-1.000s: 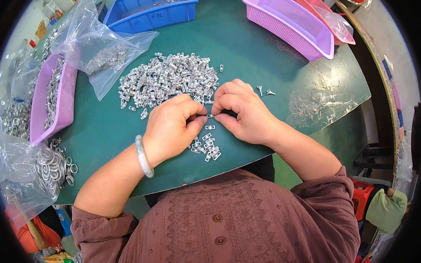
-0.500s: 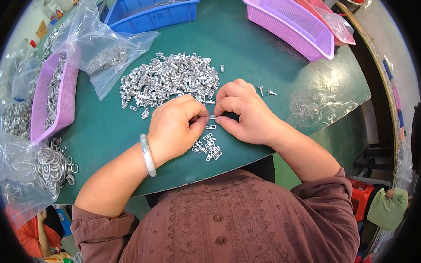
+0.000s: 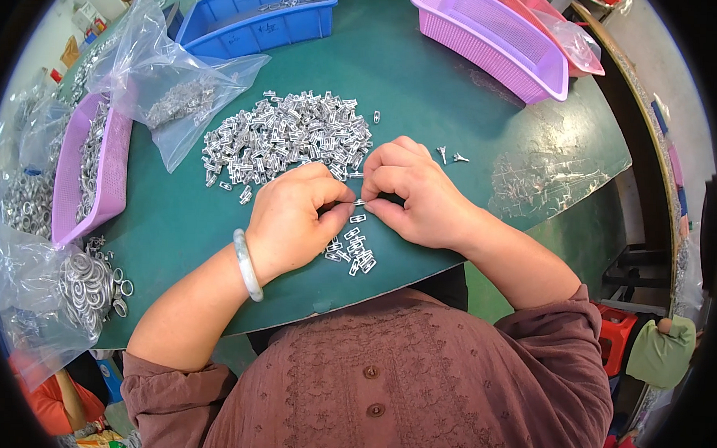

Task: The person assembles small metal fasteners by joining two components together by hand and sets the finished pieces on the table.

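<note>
Yr L hand [image 3: 292,214] & R hand [image 3: 413,193] each have thumb + finger pinched nearly together on one small metal piece [image 3: 360,202]. It sits btwn yr fingertips, an end at each hand, just yr side of the pile [image 3: 290,135]; loose pieces [image 3: 361,252] lie farther from the pile, nearer you.

Left hand [image 3: 294,215] and right hand [image 3: 413,196] pinch, fingers [image 3: 391,156] curled; 2 forearms [image 3: 191,313] angle inward.
</note>
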Motion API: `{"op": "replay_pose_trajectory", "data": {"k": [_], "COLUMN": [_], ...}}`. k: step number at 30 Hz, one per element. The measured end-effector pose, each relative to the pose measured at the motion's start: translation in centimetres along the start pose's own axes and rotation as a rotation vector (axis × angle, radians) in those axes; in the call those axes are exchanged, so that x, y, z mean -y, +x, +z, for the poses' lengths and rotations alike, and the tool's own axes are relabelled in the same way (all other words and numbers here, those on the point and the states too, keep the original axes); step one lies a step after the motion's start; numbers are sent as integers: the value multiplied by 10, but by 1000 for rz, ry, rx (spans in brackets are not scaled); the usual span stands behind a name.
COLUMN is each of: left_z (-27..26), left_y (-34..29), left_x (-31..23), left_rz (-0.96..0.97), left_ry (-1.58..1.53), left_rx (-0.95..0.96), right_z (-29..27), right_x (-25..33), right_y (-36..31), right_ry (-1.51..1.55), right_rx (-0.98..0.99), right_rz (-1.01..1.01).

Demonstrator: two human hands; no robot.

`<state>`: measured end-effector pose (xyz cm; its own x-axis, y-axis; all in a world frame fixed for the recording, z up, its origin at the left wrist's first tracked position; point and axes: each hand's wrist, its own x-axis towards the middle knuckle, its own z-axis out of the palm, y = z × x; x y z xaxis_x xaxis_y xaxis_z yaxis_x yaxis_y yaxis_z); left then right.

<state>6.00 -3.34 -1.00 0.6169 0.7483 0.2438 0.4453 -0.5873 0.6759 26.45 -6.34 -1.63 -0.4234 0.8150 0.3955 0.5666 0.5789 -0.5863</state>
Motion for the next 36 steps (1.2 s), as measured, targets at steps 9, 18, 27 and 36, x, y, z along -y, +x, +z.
{"op": "replay_pose_trajectory", "data": {"k": [9, 18, 27, 36], "left_z": [0, -2, 0, 0], "left_y": [-1, -1, 0, -1], "left_x": [-1, -1, -2, 0], "left_rz": [-36, -55, -21, 33], "left_ry": [-30, -64, -40, -13], "left_rx": [12, 35, 16, 11], "right_z": [-7, -7, -6, -8], "right_x": [-1, -2, -1, -10], "right_y": [0, 0, 0, 4], "right_ry": [47, 31, -7, 18], "right_rx": [54, 58, 48, -24], "right_rz": [31, -2, -5, 31]}}
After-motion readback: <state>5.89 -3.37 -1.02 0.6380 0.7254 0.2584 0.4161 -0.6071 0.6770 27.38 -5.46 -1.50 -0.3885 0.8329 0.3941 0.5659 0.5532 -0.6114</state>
